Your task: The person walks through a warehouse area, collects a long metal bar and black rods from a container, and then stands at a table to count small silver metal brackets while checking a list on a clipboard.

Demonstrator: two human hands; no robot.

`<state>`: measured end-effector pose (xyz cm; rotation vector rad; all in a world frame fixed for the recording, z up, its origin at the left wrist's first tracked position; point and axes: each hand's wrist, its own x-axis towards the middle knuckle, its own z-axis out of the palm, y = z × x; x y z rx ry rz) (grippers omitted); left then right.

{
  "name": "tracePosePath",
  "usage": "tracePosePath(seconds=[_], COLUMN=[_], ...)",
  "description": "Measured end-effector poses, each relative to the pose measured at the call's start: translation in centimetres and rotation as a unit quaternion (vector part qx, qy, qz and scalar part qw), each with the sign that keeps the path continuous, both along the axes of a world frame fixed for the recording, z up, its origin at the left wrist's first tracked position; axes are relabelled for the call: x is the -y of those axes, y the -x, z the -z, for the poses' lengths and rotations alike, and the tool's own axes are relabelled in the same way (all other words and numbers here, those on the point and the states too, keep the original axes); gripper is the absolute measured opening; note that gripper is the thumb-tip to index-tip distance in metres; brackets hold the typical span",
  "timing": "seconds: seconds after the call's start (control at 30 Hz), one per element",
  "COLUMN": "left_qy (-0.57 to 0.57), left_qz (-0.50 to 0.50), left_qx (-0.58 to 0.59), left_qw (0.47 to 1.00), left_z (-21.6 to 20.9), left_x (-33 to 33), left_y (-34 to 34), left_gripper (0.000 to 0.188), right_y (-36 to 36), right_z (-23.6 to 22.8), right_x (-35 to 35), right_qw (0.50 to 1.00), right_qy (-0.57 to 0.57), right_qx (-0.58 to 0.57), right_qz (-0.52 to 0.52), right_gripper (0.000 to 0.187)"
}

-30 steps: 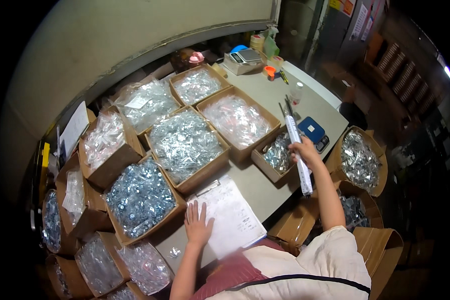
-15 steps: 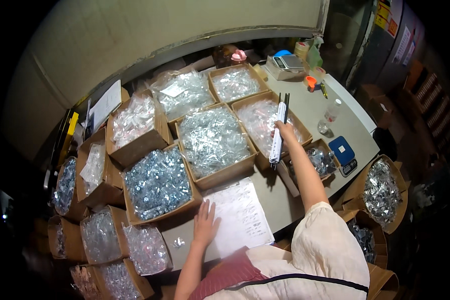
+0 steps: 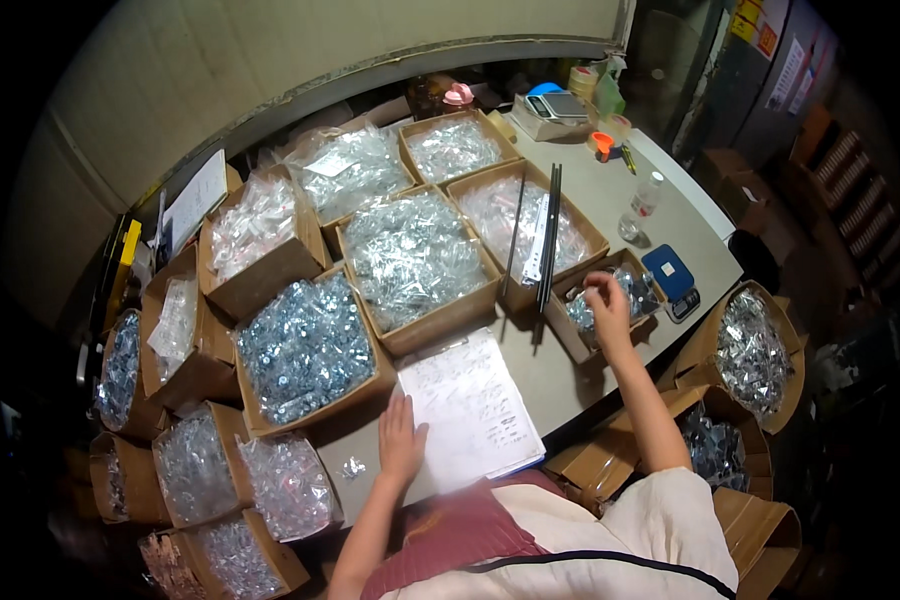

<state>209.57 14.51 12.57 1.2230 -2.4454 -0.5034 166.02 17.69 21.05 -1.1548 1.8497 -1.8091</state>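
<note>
My left hand [image 3: 401,440] lies flat on the left edge of a handwritten sheet [image 3: 470,405] on a clipboard, fingers stretched out. My right hand [image 3: 610,305] is over a small carton [image 3: 582,345] of bagged dark metal parts [image 3: 638,290]. Its fingers are loosely bent and apart, and nothing shows between them. To its left, black rods [image 3: 550,235] and a white strip [image 3: 537,243] lean across a carton [image 3: 595,240] of clear bags, their lower ends sticking out over its near side.
Cartons of bagged small hardware [image 3: 310,345] crowd the left and far table. Beyond my right hand are a blue-lidded scale [image 3: 667,268], a clear bottle [image 3: 640,208], an orange cup [image 3: 601,145] and another scale [image 3: 558,106]. More cartons [image 3: 753,350] stand at the right.
My right hand has let go of the bundle of rods and strip and moved nearer, to the small carton. The rods now lie spread apart. My left hand stays on the sheet.
</note>
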Motion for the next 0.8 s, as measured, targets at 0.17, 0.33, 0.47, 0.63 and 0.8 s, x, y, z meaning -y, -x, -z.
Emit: tracePosePath(seconds=[0.17,0.33,0.47,0.63,0.8], left_qy=[0.016,0.011,0.005,-0.009,-0.059], left_qz=[0.017,0.035,0.039,0.052,0.098], left_qx=[-0.033,-0.030,-0.072,-0.092,-0.148], left_qw=[0.999,0.999,0.997,0.994,0.982], left_z=[0.8,0.1,0.2,0.1,-0.2], left_x=[-2.3,-4.1,-3.9,-3.1,-1.9], left_y=[-1.8,-2.8,-2.6,-2.7,-0.1], left_gripper=[0.057,0.056,0.053,0.053,0.041], right_y=[-7.9,-13.2,-15.2,-14.8,-12.7], right_z=[2.9,6.3,6.3,4.2,5.7], right_x=[-5.7,-7.9,-8.7,-9.1,-9.4], right_qw=[0.987,0.876,0.894,0.873,0.896], right_qy=[-0.100,-0.339,-0.303,-0.351,-0.344], right_qx=[0.001,-0.222,-0.228,-0.170,-0.144], right_qz=[-0.125,-0.261,-0.239,-0.293,-0.243], right_gripper=[0.019,0.057,0.052,0.050,0.051])
